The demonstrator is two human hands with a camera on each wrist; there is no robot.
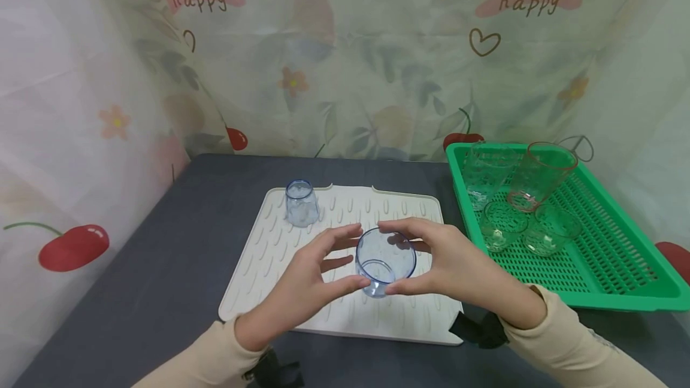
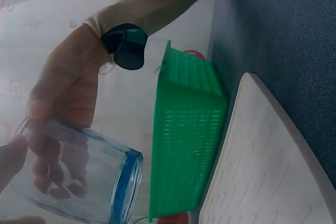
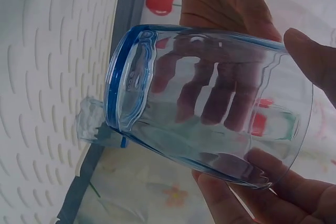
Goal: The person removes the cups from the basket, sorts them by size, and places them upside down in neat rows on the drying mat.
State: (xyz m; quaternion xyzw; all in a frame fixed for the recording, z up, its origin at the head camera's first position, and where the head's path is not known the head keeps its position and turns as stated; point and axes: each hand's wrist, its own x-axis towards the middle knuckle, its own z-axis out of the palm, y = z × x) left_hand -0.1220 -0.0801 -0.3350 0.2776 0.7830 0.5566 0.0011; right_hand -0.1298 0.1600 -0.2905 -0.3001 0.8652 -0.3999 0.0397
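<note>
A clear, blue-tinted drinking glass (image 1: pixel 386 253) is held above the white ridged mat (image 1: pixel 334 322), its mouth up and leaning toward me. My left hand (image 1: pixel 312 265) holds its left side, the thumb near the front rim and fingers curved behind. On the other side, my right hand (image 1: pixel 447 256) grips near the rim between thumb and fingers. The right wrist view shows the glass's thick blue base (image 3: pixel 118 80) pointing toward the mat. A second blue-tinted glass (image 1: pixel 302 203) stands upside down at the mat's back left.
A green perforated basket (image 1: pixel 620 244) stands at the right of the dark table (image 1: pixel 178 244). Inside it are several clear glasses, including a tall one with a reddish rim (image 1: pixel 541 175). Patterned curtains (image 1: pixel 356 70) enclose the back and sides.
</note>
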